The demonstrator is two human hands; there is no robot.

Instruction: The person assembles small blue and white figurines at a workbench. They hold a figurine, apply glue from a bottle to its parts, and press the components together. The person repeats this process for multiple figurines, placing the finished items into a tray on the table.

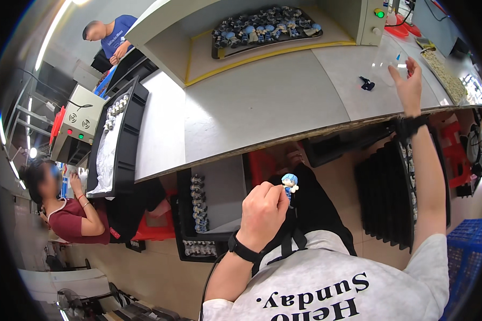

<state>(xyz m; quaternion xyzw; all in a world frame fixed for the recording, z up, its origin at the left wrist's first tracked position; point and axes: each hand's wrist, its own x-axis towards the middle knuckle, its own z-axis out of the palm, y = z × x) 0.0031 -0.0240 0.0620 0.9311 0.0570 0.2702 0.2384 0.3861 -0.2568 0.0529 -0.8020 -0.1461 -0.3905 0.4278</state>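
A small blue-haired figurine [290, 187] sits upright just off the center of the view, above the person's lap and in front of the bench edge. All clock directions run from it. The left hand [263, 211], just beside it at 8 o'clock, pinches it between thumb and curled fingers. The right hand [410, 85] reaches out at 2 o'clock over the gray workbench [251, 112], thumb spread from the bent fingers. Just beside it is a blue pointed tip [398, 56]; I cannot tell whether the hand touches the clear item around it. A small black part [367, 83] lies on the bench at 1 o'clock. Beyond the right hand, also at 2 o'clock, is a tray of pale pieces [445, 75].

At 12 o'clock, inside a yellow-edged booth [160, 43], a dark tray [219, 53] holds many blue-haired figures [268, 27]. Near 9 o'clock, below bench height, a black crate [185, 224] holds a row of figures [199, 203]. Stacked black trays [383, 198] stand at 3 o'clock. A co-worker in maroon [77, 220] sits at 9 o'clock; another in blue [120, 33] is at 10.
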